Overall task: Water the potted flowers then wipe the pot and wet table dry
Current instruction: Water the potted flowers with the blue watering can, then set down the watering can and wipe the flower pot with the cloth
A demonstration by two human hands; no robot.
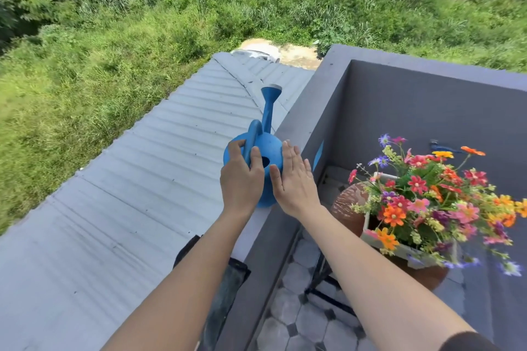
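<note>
A blue watering can point(266, 148) stands on top of the grey parapet wall point(296, 125), its spout pointing away over the roof. My left hand point(241, 179) is wrapped around the can's handle. My right hand point(293, 179) lies flat, fingers straight, against the can's right side. The potted flowers point(422, 196), a bright mix of orange, pink, red and purple, sit in a pale square pot point(399, 248) on a round brown table point(346, 208) to the right, below the wall.
A dark cloth point(225, 279) hangs over the wall near my left forearm. Beyond the wall a corrugated grey roof point(142, 179) slopes down, with tall grass behind it. The balcony floor point(299, 319) is tiled, with dark table legs on it.
</note>
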